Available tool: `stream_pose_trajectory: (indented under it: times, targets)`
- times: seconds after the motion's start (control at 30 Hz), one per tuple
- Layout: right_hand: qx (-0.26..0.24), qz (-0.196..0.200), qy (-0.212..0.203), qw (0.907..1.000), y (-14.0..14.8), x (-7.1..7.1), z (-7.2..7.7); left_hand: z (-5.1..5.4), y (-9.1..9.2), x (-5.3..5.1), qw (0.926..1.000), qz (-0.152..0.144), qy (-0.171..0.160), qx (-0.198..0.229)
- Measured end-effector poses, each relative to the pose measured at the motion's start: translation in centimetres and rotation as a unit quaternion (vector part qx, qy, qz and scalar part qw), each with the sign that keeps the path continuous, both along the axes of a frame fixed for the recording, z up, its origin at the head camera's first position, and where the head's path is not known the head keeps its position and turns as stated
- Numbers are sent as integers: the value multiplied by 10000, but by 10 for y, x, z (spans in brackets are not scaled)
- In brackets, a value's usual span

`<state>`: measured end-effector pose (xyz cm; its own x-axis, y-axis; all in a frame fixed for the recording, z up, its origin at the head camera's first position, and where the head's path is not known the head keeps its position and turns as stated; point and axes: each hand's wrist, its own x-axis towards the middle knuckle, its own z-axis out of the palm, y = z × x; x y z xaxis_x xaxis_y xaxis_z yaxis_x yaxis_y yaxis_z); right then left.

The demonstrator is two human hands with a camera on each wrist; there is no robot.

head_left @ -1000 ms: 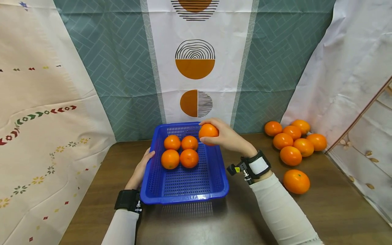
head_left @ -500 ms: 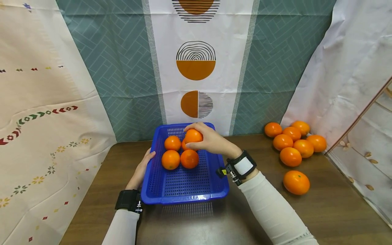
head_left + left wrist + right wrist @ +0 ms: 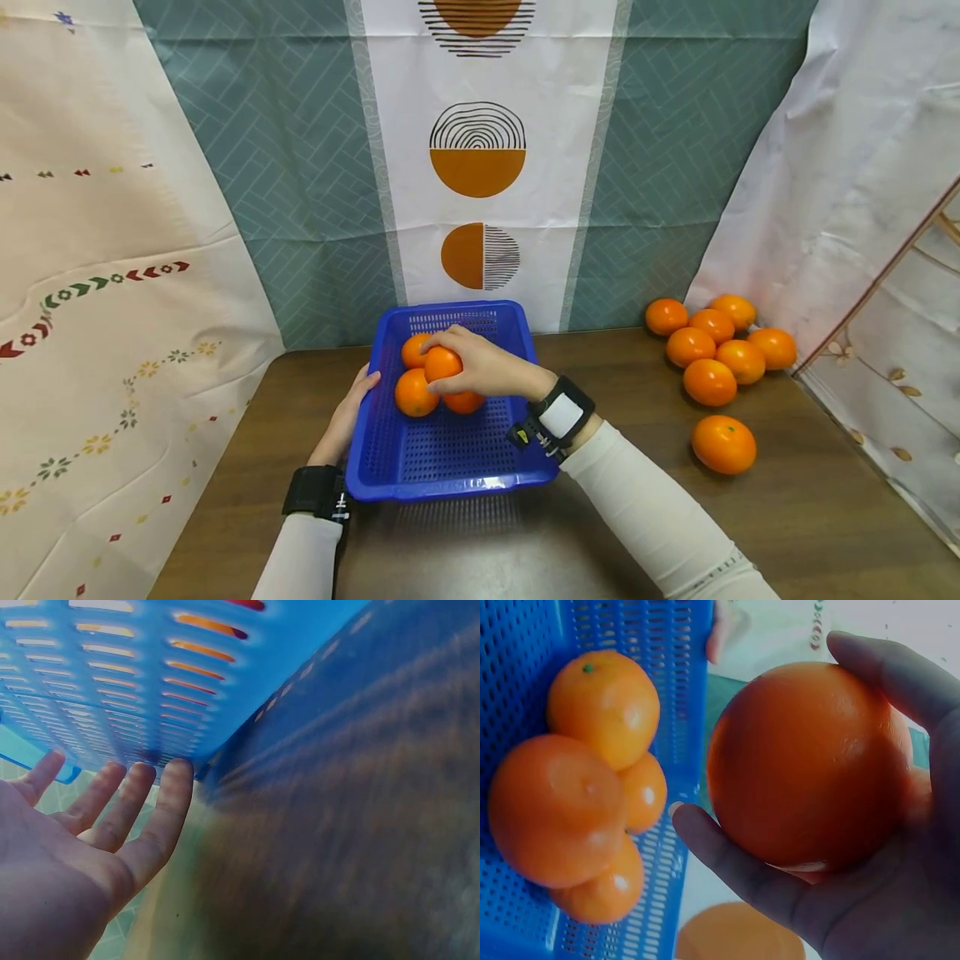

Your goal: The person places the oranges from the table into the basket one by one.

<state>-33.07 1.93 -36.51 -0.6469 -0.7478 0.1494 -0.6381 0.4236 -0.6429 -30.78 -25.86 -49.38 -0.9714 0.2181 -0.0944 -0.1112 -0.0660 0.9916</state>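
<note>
My right hand [image 3: 483, 364] grips an orange [image 3: 442, 364] above the fruit in a blue plastic basket [image 3: 480, 487]. Thumb and fingers spread around the held orange [image 3: 810, 765] in the right wrist view, apart from the rest. Below it, several oranges [image 3: 604, 709] sit close together inside the basket, partly hidden by the hand in the head view. My left hand [image 3: 343, 423] is at the basket's left side. In the left wrist view, the fingertips of this hand [image 3: 67, 862] touch the slotted outer wall [image 3: 135, 675], the fingers nearly straight.
Several more oranges [image 3: 708, 382] lie grouped at the back right of the brown wooden table [image 3: 255, 500]. One orange [image 3: 723, 444] lies nearer the front, apart from that group. Patterned cloth [image 3: 300, 192] hangs behind the table and along both sides.
My right hand has carried the orange leftward and a little nearer, from the basket's back right to above the other oranges. The left hand and basket have stayed put.
</note>
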Motion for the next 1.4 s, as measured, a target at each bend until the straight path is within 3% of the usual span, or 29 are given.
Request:
stream_pose_trajectory:
  times: [0.23,0.53,0.83,1.17,1.4]
  targets:
    - [449,140,57,9989,-11,0,-9,2,1,-1,10000,50,49,0]
    - [607,381,116,9974,-19,2,-21,-1,2,-1,10000,-27,32,48]
    - [1179,671,294,9903,-26,4,-33,-1,3,0,9999,-46,-71,97]
    - [1405,547,-46,9886,-29,5,-38,0,4,0,9999,-73,-6,103]
    - [1405,626,516,9868,-37,6,-42,1,1,0,10000,-55,41,52]
